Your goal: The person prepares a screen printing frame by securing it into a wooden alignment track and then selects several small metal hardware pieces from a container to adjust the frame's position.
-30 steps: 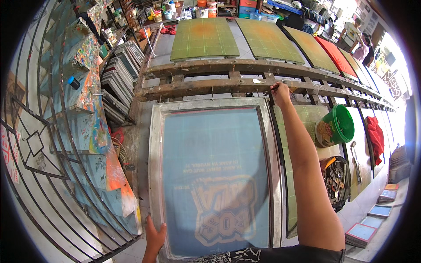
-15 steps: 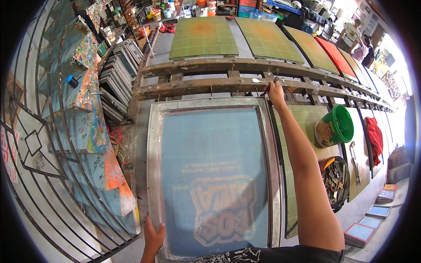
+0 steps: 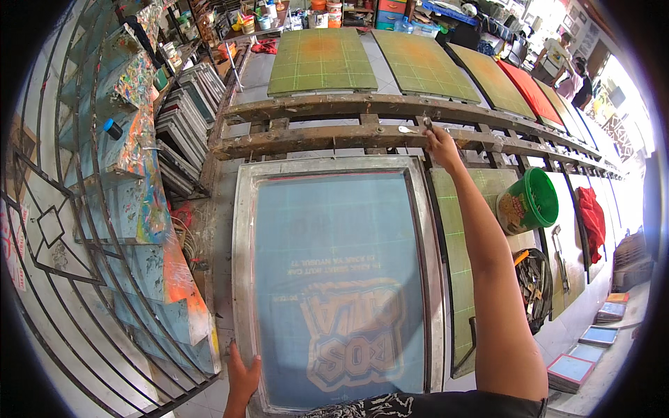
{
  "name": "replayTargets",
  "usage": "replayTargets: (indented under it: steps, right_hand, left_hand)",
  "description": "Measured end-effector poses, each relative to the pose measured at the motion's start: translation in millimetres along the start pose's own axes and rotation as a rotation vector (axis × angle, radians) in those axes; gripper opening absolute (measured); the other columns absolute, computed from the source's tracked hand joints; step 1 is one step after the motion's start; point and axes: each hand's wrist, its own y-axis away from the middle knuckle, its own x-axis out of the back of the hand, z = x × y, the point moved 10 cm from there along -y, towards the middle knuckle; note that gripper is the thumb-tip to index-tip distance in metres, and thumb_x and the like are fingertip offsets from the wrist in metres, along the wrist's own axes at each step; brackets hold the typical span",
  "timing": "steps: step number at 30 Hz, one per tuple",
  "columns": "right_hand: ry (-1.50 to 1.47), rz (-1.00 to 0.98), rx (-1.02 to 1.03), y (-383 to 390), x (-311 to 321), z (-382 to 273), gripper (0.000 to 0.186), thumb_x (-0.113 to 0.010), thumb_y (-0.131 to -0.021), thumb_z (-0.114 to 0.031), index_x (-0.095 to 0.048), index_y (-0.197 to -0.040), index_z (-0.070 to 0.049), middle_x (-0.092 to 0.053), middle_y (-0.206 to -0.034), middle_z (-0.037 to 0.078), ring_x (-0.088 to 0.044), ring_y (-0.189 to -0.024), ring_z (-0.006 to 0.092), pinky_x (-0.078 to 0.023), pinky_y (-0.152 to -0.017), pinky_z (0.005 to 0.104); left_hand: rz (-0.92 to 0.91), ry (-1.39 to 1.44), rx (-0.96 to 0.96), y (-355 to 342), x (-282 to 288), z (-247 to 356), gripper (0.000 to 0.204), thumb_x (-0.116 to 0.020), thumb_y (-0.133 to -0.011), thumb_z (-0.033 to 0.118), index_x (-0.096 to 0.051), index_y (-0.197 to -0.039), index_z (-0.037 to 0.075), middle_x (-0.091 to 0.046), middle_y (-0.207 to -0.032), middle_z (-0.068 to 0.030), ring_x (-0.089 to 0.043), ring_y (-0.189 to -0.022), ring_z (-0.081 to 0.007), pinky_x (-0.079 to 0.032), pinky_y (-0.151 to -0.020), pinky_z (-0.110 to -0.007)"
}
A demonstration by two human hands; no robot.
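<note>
Here, screen frame (image 3: 247,251): we see it before our body, its long sides running toward twelve o'clock, with a blue mesh (image 3: 334,223) and pale lettering inside the border.
Left hand (image 3: 242,380): it is at the frame's seven o'clock corner, the thumb at the border and spread from the fingers; whether it grips or only rests, we cannot tell. From this hand, the middle of the frame lies between one and two o'clock.
Right hand (image 3: 440,148): we have it clenched on a small dark thing (image 3: 428,124), whose kind we cannot recognise, at the brown rail (image 3: 300,143). From there, the frame lies at seven o'clock, its nearest corner close.
White spoon-like piece (image 3: 405,129): on the rail, just beside the right hand, toward ten o'clock.
Green bucket (image 3: 517,205): from the same hand, at four o'clock.
</note>
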Motion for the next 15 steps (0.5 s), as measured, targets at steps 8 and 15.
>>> replayTargets:
  steps: [8,15]
  right_hand:
    - [0.801,-0.428,0.237,15.6,-28.3,-2.9,0.025,-0.052,-0.090,-0.024,-0.065,-0.096,-0.003,-0.065,-0.091,0.022,-0.062,-0.088,0.0411,-0.048,-0.078,0.0481]
    - [1.221,-0.648,0.220,6.7,-61.2,-14.1,0.023,-0.052,-0.087,-0.022,-0.069,-0.097,-0.010,-0.068,-0.095,0.018,-0.065,-0.091,0.0353,-0.051,-0.080,0.0464]
  left_hand:
    - [-0.038,0.081,0.070,-1.6,-0.9,0.0,0.074,-0.066,-0.081,0.016,-0.027,-0.137,-0.013,-0.048,-0.124,-0.0346,-0.050,-0.115,-0.0447,-0.040,-0.098,-0.045]
    - [-0.027,0.012,0.066,2.5,-1.1,-6.7,0.073,-0.064,-0.082,0.013,-0.026,-0.139,-0.011,-0.047,-0.127,-0.0333,-0.048,-0.118,-0.0435,-0.037,-0.101,-0.044]
